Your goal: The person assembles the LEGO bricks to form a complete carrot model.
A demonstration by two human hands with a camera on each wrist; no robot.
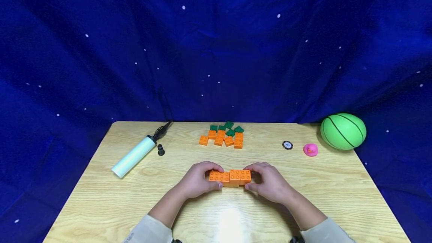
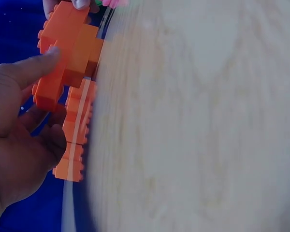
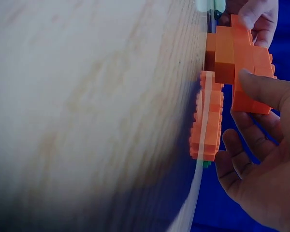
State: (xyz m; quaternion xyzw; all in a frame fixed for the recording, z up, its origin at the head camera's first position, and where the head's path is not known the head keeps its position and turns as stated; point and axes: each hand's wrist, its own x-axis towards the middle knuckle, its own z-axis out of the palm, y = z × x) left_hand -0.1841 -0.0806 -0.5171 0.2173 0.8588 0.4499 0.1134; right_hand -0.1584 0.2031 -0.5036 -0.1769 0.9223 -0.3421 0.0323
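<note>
Directly beyond held orange assembly [image 1: 233, 178], loose bricks [image 1: 219, 138]

Your blocks [image 1: 235, 174] were orange, the tabletop [image 1: 101, 198] wood-grained tan, the ball [image 1: 345, 133] black-lined green, the curtain [image 1: 216, 48] white-flecked blue.

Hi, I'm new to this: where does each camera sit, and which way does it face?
Head: on the person's head, facing forward and down at the table and blue backdrop; the left hand, right hand, forearms and sleeves show.
Left wrist: on that wrist, facing the orange brick build; the left hand looms close, with part of the right at the top.
Right wrist: on the other wrist, facing the same build; the right hand looms close, the left at the top.
Shared: both wrist views show the build held between two hands.
</note>
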